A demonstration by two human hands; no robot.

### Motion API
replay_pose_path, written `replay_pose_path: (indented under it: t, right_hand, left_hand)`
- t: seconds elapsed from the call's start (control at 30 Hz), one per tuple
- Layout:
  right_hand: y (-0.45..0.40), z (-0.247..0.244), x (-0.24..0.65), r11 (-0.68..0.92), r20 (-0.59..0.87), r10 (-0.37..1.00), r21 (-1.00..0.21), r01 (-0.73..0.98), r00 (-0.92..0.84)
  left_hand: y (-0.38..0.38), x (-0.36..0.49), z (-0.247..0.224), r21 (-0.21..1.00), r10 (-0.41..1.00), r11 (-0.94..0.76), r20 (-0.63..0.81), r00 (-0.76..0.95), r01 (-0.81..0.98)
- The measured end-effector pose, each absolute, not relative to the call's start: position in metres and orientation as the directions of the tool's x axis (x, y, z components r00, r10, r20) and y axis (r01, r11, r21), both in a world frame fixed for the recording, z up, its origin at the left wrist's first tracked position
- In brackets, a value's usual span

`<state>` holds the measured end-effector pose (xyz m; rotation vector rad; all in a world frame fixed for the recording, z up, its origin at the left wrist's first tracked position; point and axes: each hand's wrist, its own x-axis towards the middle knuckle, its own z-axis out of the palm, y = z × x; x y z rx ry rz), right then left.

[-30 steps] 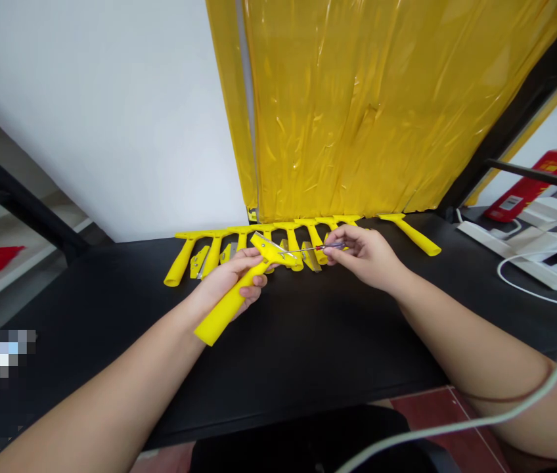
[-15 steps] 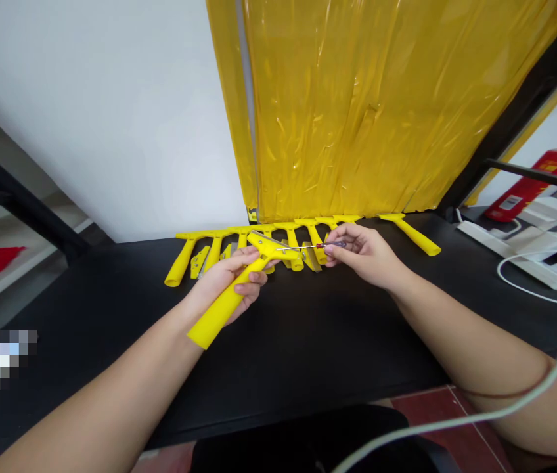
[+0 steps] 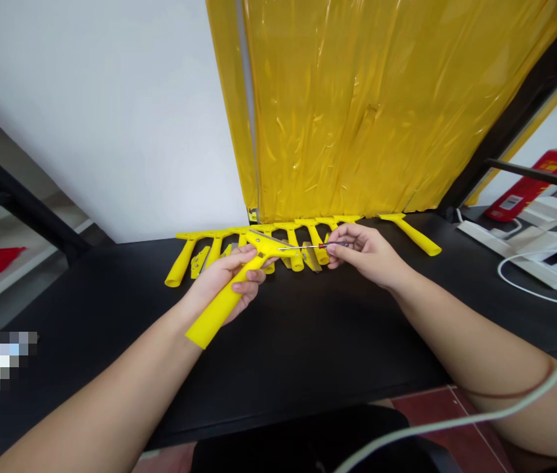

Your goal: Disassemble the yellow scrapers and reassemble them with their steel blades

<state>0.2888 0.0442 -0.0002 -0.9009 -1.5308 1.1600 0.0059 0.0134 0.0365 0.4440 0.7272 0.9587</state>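
Yellow scraper (image 3: 219,312) clamped in our left hand (image 3: 224,282), we bring a thin screwdriver (image 3: 308,247), pinched in our right hand (image 3: 364,256), to its bladed head; hands just apart, above a black desk (image 3: 308,368), back-edge scraper row (image 3: 297,259) just behind.

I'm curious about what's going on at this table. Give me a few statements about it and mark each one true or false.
1. The left hand grips a yellow scraper by its handle. True.
2. The right hand pinches a small screwdriver between its fingertips. True.
3. Both hands are wearing gloves. False: both hands are bare.
4. The row of yellow scrapers lies on a white table. False: the table is black.
5. A yellow plastic sheet hangs behind the row. True.
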Motion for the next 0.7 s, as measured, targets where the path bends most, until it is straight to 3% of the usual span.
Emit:
replay_pose_path:
  t: [0.4,0.7]
  right_hand:
    - [0.046,-0.004,0.286,0.088,0.089,0.932,-0.996,-0.017,-0.352]
    - [0.048,-0.012,0.285,0.105,0.078,0.893,-0.994,0.037,-0.443]
  left_hand:
    - [0.013,0.005,0.036,0.663,0.859,0.509,-0.347,0.377,-0.549]
    - [0.011,0.007,0.035,0.668,0.854,0.516,-0.348,0.387,-0.537]
